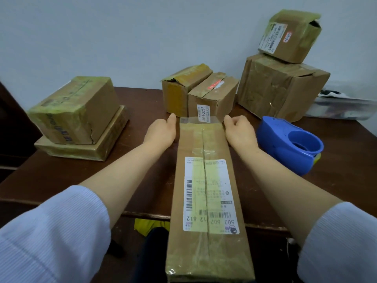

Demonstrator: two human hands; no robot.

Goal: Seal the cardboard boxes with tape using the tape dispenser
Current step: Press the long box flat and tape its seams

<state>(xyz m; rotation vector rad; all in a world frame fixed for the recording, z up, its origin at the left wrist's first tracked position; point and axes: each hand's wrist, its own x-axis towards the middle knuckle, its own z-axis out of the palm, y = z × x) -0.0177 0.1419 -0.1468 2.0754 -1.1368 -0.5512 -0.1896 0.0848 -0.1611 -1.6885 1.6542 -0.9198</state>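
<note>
- A long, narrow brown cardboard box [206, 180] with a white shipping label lies on the dark wooden desk [61, 176]. Its long axis runs straight away from the person, and its near end overhangs the desk's front edge.
- A short strip of clear tape [199, 120] lies crosswise over the box's far end, and part of it stands above the top edge, not yet folded down.
- The left hand [161, 131] is against the far left corner of the box, with one digit pointing up just beside the strip's left end. Its other fingers are hidden, so I cannot tell whether the grip is spread or pinching.
- The right hand [239, 130] mirrors it at the far right corner, fingers loosely curled and a fingertip at the strip's right end. Whether that grip pinches the tape or only touches it is not clear.
- The box lies between the two hands. Both are equally close to the strip, one at each end.
- The strip probably needs smoothing down over the far end and sides, a move that depends on the tape running across the box's long axis.
- The blue plastic tape dispenser [285, 144] rests on the desk just to the right of the right hand, which is the nearer one to it. No hand holds it.
- Other taped cardboard boxes [75, 109] stand further back on the desk.
</note>
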